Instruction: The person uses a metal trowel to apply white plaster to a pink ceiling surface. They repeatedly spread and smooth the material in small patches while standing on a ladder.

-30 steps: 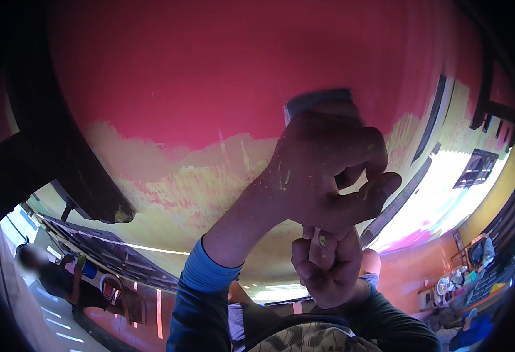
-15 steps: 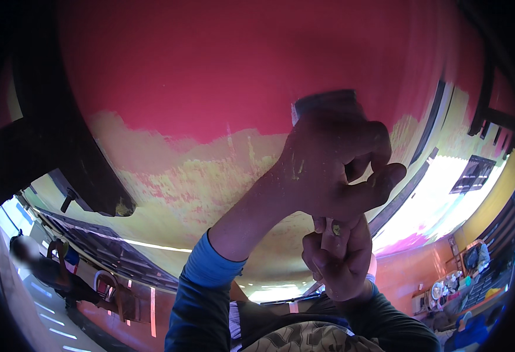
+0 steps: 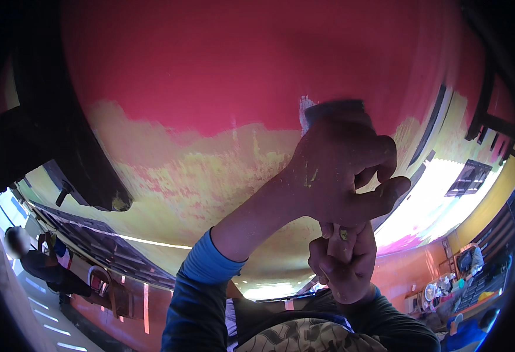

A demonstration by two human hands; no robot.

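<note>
A wide, dark-ended scraper (image 3: 337,108) lies against a pink painted surface (image 3: 210,64), with a short whitish bare streak (image 3: 305,111) by its left edge. My left hand (image 3: 340,170) is bent over the tool just behind its wide end, thumb and fingers curled. Directly below, my right hand (image 3: 342,264) is closed in a fist in line with the tool, close under the left hand. The handle is mostly hidden by the fingers. A yellowish-green spot of paint marks a right finger. Lower on the surface, a patchy cream area (image 3: 193,176) carries pink flecks.
A dark beam (image 3: 40,129) runs down the left side. Far left, a person (image 3: 52,270) stands by a chair (image 3: 102,281). Cluttered household items (image 3: 439,290) sit at lower right, near someone in blue (image 3: 472,331). A bright gap (image 3: 422,205) opens right of my hands.
Both hands and the scraper have moved down and slightly right along the surface. More of the whitish streak shows beside the tool's left edge. The whole view has shifted a little.
</note>
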